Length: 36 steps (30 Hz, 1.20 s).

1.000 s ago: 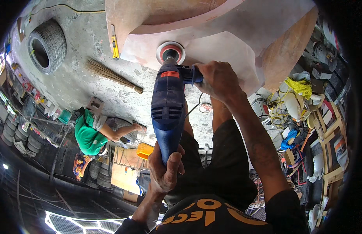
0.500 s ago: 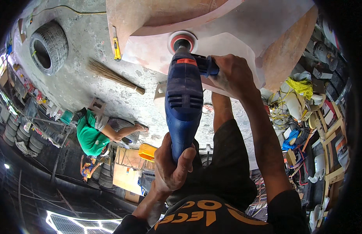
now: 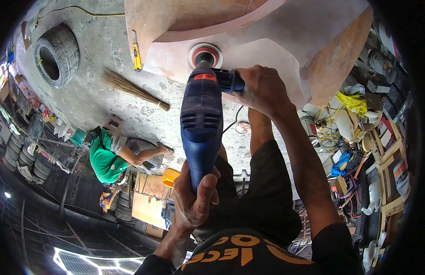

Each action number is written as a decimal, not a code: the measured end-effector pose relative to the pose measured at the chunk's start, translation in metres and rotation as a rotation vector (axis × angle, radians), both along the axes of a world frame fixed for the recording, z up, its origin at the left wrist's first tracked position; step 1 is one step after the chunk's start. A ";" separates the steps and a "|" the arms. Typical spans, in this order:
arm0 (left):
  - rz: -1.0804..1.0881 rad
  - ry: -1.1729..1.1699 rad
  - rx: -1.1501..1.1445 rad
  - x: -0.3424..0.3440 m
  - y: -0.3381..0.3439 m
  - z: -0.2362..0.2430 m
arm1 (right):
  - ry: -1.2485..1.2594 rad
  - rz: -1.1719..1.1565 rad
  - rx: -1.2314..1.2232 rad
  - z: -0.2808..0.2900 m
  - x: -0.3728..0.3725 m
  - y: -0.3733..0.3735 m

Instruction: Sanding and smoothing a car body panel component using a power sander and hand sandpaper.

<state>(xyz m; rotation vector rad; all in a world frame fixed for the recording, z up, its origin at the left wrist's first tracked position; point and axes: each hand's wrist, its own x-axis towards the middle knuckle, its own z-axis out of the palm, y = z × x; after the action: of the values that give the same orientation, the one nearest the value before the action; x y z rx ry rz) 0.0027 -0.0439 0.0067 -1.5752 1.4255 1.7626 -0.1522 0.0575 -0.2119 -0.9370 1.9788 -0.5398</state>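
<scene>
A dark blue power drill (image 3: 202,117) points away from me, fitted with a round sanding disc (image 3: 205,53) in red and white. The disc is against the pale, pinkish surface of a large curved panel (image 3: 258,59). My left hand (image 3: 194,197) is closed around the drill's rear grip, thumb on the near side. On the black side handle (image 3: 228,81), near the drill's front, my right hand (image 3: 263,89) is wrapped. The trigger is hidden by my left hand.
A yellow utility knife (image 3: 137,57) lies at the panel's left edge. On the concrete floor are a twig broom (image 3: 134,89) and a tire (image 3: 57,56). A person in a green shirt (image 3: 107,158) sits at the left. Cables and clutter, including a yellow cloth (image 3: 352,103), fill the right side.
The drill and its disc have shifted left and slightly toward me across the panel, with both my hands moving along. A dark cord now shows beside the drill.
</scene>
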 end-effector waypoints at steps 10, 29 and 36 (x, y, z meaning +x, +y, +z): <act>-0.013 0.000 0.014 -0.009 -0.003 0.000 | 0.138 -0.008 -0.097 0.000 -0.008 0.006; -0.069 0.014 -0.022 0.007 -0.001 -0.004 | 0.055 0.000 -0.036 -0.006 0.006 0.005; 0.003 0.010 -0.089 0.047 0.009 -0.002 | -0.046 0.053 -0.002 -0.006 0.036 -0.010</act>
<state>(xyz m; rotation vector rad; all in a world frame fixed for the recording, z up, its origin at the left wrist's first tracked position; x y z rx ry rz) 0.0496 -0.0350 0.0046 -1.6163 1.5260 1.7331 -0.1167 0.0476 -0.2183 -0.9667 1.9071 -0.5292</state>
